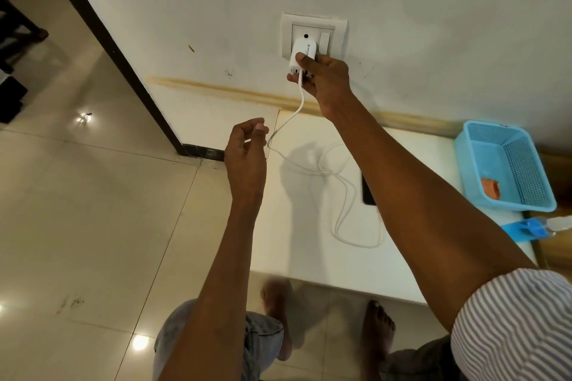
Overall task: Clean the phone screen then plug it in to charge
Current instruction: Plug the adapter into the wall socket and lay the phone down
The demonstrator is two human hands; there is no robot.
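While my right hand [322,77] pinches charger [302,56] at socket [312,35], left hand [247,148] loosely curled, empty; cable [343,195] toward 6 o'clock may snag, drag phone [367,192].

Dark phone [368,192] flat on table; white charger [303,54] seated in wall socket.

We see a warm, fairly dim indoor picture with 3 bright lamp glints on the glossy floor tiles [93,226], a soft hand shadow on the white table [309,269], slightly smeared detail, and wide-angle bending that tilts the wall [433,9] and door frame [123,71].
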